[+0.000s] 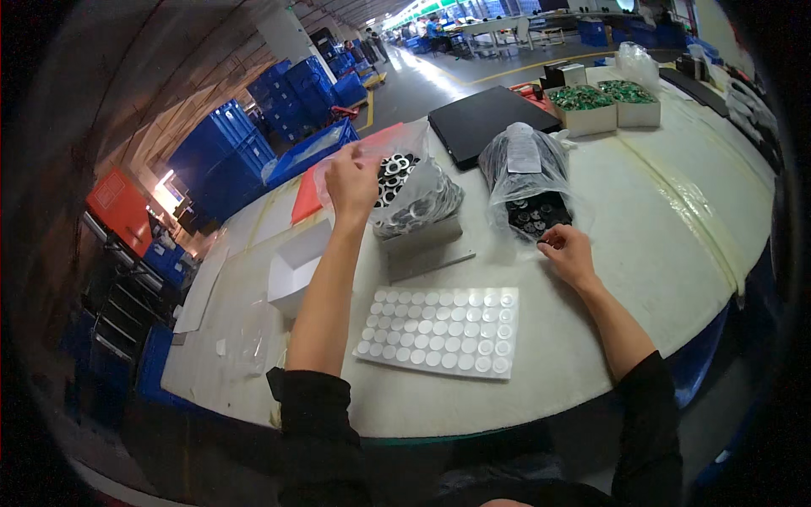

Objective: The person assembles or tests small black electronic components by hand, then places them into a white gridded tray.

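Note:
My left hand (353, 184) is closed, its fingers bent at the mouth of a clear plastic bag (431, 190). What those fingers hold is hidden. Black and white rings (394, 176) fill this bag, which stands in an open box (422, 237). On the right, my right hand (568, 253) pinches a small black part at the lip of a second clear bag (525, 160). Black round parts (534, 213) lie inside that bag. Between my forearms rests a white tray (433, 368) with rows of round white pieces (439, 328).
An empty white box (296, 270) stands beside my left forearm. A grey strip (443, 264) lies behind the tray. Farther back are a black flat case (490, 118) and boxes of green parts (583, 97). Blue crates (220, 156) stand beyond the table's left edge.

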`<state>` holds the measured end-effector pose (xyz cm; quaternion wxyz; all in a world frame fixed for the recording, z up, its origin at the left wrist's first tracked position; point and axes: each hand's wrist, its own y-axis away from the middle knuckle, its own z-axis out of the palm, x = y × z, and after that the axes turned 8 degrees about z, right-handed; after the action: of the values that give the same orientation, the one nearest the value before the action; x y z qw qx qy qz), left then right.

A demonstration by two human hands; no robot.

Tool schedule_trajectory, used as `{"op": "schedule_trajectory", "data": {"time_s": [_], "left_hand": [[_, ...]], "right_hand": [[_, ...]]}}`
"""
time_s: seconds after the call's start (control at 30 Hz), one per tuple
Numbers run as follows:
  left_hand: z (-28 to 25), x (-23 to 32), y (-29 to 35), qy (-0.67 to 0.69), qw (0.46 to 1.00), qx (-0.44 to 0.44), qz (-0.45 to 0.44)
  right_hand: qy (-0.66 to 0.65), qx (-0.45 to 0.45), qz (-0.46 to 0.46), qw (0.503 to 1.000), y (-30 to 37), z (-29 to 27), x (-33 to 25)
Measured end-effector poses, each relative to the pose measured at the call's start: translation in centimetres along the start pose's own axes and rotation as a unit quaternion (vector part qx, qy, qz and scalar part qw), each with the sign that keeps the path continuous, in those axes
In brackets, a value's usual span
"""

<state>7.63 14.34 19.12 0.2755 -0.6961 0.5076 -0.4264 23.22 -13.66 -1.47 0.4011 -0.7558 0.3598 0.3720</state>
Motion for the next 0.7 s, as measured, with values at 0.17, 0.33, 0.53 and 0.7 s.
{"op": "schedule_trajectory", "data": {"time_s": [0.17,0.33,0.53,0.7], "left_hand": [[0.2,1.4,4.9,0.049,0.996,0.025,0.063],[0.0,3.7,14.8,0.195,0.952,-0.237,0.006],[1.4,6.4,22.5,0.172,0.906,-0.388,0.000],[2.5,7.2,22.5,0.066,0.900,-0.377,0.210]], "right_hand": [[-0.161,-0.057,0.083,0.982,0.2,-1.0,-1.3],[-0.265,-0.076,0.055,0.960,0.8,-0.8,-1.7],[-0.283,-0.121,0.050,0.950,2.1,0.4,-2.4],[-0.275,-0.145,0.056,0.949,2.8,0.6,-2.4]]}}
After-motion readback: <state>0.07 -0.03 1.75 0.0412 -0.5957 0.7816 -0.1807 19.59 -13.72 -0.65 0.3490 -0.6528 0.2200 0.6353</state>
